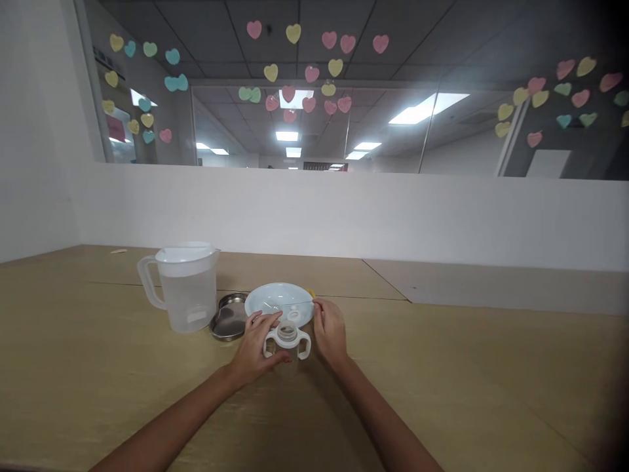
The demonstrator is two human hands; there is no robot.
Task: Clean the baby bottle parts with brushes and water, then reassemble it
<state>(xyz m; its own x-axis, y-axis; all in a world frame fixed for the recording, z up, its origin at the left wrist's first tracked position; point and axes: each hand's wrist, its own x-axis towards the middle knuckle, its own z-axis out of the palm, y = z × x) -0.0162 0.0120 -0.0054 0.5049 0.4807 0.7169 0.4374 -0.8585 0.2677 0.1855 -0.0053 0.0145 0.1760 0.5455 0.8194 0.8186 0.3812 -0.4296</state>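
My left hand [258, 346] is closed around the left side of a clear baby bottle [291, 353]. The bottle stands upright with its mouth uncovered, and a white two-handled ring sits round its neck. My right hand [331, 330] is beside the right rim of a pale blue bowl [255, 314]. Its thumb and forefinger are pinched on the end of a thin, light stick [297, 303], which reaches left across the bowl; its exact kind is too fine to make out. A small white ringed part [293, 315] shows in the bowl.
Left of the bowl lies a metal kidney dish [230, 317]. A lidded translucent water jug [189, 295] stands farther left, handle to the left. A bit of something yellow [311, 293] peeks out behind the bowl. A white wall [246, 210] and window close off the wooden table [442, 380] at the back.
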